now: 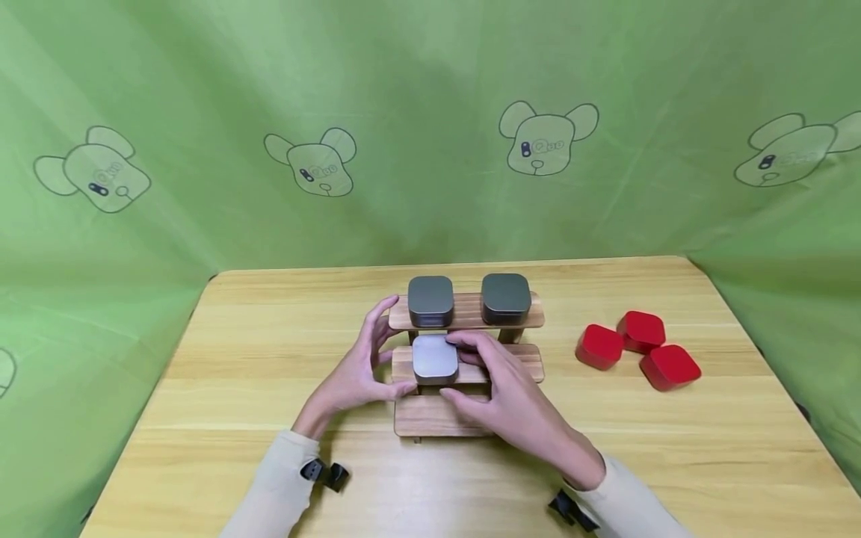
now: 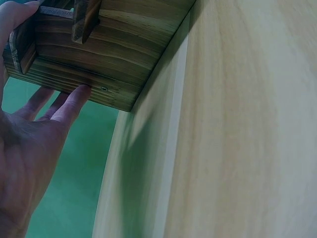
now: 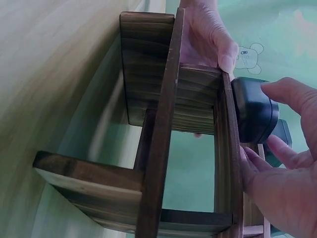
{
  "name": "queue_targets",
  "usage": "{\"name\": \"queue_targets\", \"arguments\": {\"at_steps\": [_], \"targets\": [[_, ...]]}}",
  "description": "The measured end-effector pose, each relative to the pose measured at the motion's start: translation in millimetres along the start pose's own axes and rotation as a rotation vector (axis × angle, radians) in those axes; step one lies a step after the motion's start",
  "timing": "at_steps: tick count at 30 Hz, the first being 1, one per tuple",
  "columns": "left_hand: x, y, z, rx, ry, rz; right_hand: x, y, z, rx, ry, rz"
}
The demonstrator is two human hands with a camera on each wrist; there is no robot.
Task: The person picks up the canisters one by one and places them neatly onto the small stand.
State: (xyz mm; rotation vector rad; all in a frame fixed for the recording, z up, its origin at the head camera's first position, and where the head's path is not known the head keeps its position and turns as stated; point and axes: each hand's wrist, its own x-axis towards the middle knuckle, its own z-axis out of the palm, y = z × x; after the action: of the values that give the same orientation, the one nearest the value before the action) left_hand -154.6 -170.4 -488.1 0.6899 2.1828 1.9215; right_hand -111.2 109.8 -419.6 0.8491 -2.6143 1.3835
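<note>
A three-tier wooden rack (image 1: 437, 418) stands on the table. On its middle shelf, toward the left, sits a square grey tin (image 1: 436, 360) with rounded corners. My right hand (image 1: 514, 400) pinches this tin from the right, index finger at its back corner and thumb at the front; the right wrist view shows the thumb on the dark tin (image 3: 252, 111). My left hand (image 1: 353, 377) grips the rack's left end. In the left wrist view, its fingertips (image 2: 79, 93) press the wooden underside.
Two more grey tins, one left (image 1: 430, 300) and one right (image 1: 506, 297), sit on the top shelf. Three red rounded-square pieces (image 1: 601, 346) lie grouped on the table (image 1: 269, 321) right of the rack. A green curtain (image 1: 430, 149) hangs behind and at both sides.
</note>
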Motion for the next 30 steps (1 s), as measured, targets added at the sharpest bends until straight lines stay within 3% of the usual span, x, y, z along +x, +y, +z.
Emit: {"name": "queue_targets", "arguments": {"at_steps": [21,30], "targets": [[0.7,1.3,-1.0,0.023,-0.010,0.013,-19.2,0.8,-6.0,-0.039,0.063,-0.028],[0.4,0.6,-0.2,0.017,-0.006,0.010,-28.2,4.4,-12.3,0.026,0.151,-0.069]]}}
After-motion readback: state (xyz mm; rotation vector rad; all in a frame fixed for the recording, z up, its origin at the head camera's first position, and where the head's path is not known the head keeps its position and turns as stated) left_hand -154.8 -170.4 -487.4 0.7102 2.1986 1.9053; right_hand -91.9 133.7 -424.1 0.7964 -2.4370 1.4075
